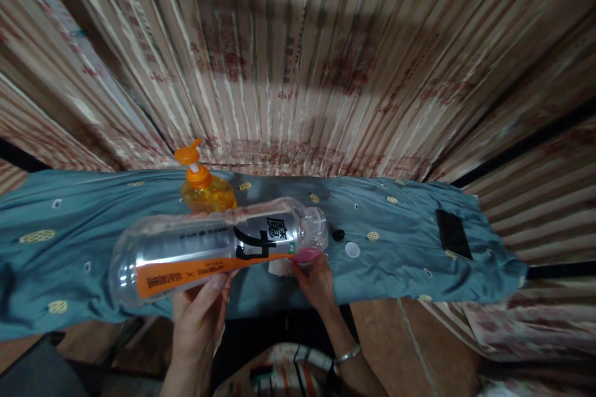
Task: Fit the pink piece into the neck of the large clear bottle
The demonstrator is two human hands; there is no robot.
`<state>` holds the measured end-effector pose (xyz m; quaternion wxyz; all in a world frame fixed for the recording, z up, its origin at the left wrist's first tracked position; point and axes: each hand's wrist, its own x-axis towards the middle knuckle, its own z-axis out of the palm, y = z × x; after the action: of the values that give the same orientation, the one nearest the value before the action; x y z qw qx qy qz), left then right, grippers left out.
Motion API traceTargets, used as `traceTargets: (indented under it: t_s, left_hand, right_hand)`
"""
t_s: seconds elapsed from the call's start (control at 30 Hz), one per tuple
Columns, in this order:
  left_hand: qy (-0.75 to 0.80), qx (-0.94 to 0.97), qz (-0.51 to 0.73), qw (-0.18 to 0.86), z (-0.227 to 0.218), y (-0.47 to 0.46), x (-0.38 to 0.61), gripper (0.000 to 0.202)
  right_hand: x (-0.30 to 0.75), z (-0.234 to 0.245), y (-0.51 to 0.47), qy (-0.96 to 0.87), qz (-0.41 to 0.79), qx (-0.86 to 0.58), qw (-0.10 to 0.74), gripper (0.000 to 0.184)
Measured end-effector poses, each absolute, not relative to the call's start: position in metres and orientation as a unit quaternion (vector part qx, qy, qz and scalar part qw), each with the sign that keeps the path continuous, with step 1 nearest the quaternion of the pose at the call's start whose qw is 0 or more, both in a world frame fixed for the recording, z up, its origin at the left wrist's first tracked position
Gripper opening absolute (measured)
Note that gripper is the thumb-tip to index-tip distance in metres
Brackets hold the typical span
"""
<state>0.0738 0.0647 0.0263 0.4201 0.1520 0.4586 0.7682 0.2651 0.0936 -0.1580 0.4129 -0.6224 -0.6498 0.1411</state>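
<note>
With left fingers, gripping a clear bottle sideways; with right fingers, pinching a pink piece near its neck. Just right of these, on the worktop: black piece, white disc; farther right, dark flat object. Beyond the left fingers, orange pump bottle.

Pleated, red-printed curtains hang behind and beside a teal-clothed table above brown floor, dimly lit.
</note>
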Motion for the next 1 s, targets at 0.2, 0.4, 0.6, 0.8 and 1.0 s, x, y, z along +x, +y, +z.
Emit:
traceTargets:
  t_s: [0.2,0.4,0.6,0.8,1.0]
  left_hand:
    - [0.464,0.166,0.764,0.416,0.027,0.064,0.073,0.039]
    - [0.475,0.186,0.746,0.428,0.020,0.063,0.067,0.039]
    - [0.489,0.209,0.726,0.435,0.015,0.064,0.065,0.037]
    - [0.481,0.212,0.735,0.429,0.016,0.064,0.066,0.032]
    - [0.466,0.197,0.754,0.419,0.022,0.065,0.072,0.029]
  right_hand:
    - [0.265,-0.156,0.094,-0.651,0.138,-0.619,0.416,0.043]
    - [0.265,-0.150,0.095,-0.649,0.150,-0.619,0.416,0.042]
    - [0.264,-0.152,0.094,-0.650,0.143,-0.623,0.412,0.042]
    - [0.264,-0.156,0.094,-0.648,0.137,-0.627,0.410,0.046]
    - [0.265,-0.155,0.094,-0.650,0.142,-0.618,0.419,0.046]
